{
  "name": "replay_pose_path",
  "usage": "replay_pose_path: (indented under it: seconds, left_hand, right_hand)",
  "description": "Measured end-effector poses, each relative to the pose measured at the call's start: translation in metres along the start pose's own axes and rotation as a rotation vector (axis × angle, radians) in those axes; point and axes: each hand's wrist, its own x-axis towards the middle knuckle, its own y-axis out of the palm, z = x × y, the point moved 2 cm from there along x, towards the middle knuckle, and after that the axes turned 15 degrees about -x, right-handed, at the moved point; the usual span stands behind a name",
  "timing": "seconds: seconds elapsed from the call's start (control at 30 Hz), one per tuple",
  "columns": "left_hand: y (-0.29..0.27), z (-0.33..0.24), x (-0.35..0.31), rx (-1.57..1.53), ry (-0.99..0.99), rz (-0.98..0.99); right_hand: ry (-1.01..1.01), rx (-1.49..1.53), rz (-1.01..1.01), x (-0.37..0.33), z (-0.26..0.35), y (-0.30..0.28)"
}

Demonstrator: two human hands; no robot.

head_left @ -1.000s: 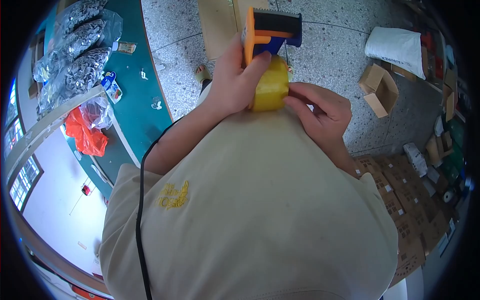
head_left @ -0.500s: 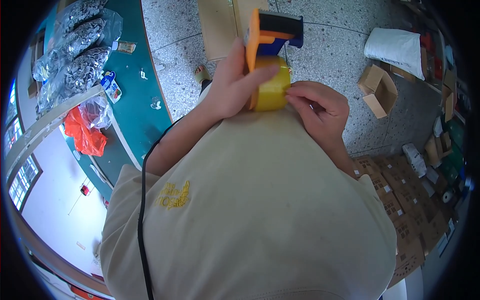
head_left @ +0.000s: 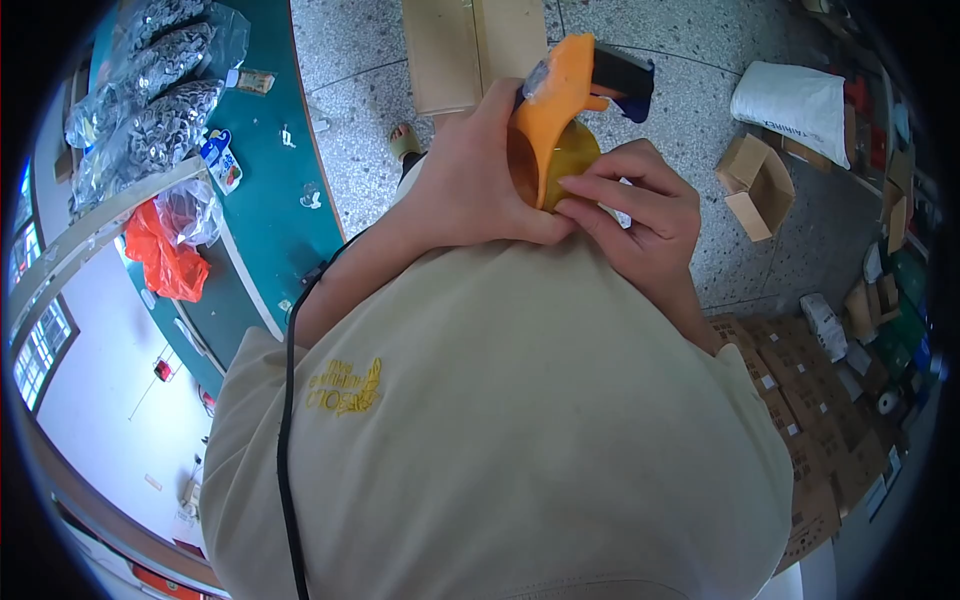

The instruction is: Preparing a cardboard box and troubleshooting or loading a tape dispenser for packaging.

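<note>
An orange and dark-blue tape dispenser (head_left: 560,95) is held up in front of my chest, tilted, with a roll of yellow packing tape (head_left: 575,160) fitted on it. My left hand (head_left: 480,185) wraps around the dispenser's near side, its thumb under the roll. My right hand (head_left: 645,205) has thumb and fingertips pinched together at the roll's right edge, on the tape. Whether a loose tape end lies between those fingertips is too small to tell.
A green table (head_left: 265,180) on the left carries plastic bags of small metallic parts (head_left: 165,110) and a red-orange plastic bag (head_left: 165,255). Flat cardboard (head_left: 445,60) lies ahead on the floor. To the right are an open carton (head_left: 755,185), a white sack (head_left: 790,110) and stacked brown cartons (head_left: 800,400).
The dispenser has turned and tipped to the right, so its orange side now faces me. My left thumb has moved down below the roll. My right fingers stay at the tape.
</note>
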Motion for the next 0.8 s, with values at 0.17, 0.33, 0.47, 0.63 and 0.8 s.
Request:
replay_pose_path:
  seconds: [0.17,0.33,0.47,0.63,0.8]
  left_hand:
    - [0.001,0.004,0.0,0.007,-0.005,0.007]
    - [0.001,0.007,0.002,0.022,0.004,0.01]
    - [0.003,0.008,0.004,-0.033,-0.039,0.026]
    - [0.002,0.016,0.004,-0.094,-0.032,0.034]
    - [0.002,0.018,0.005,-0.146,-0.078,0.071]
  right_hand:
    - [-0.024,0.028,-0.007,0.001,-0.002,0.0]
    - [-0.048,0.048,0.001,0.0,-0.004,0.001]
    - [0.116,0.064,-0.011,-0.003,-0.003,0.002]
    - [0.218,0.047,0.032,0.002,0.003,0.0]
    - [0.132,0.037,0.082,0.001,-0.004,0.0]
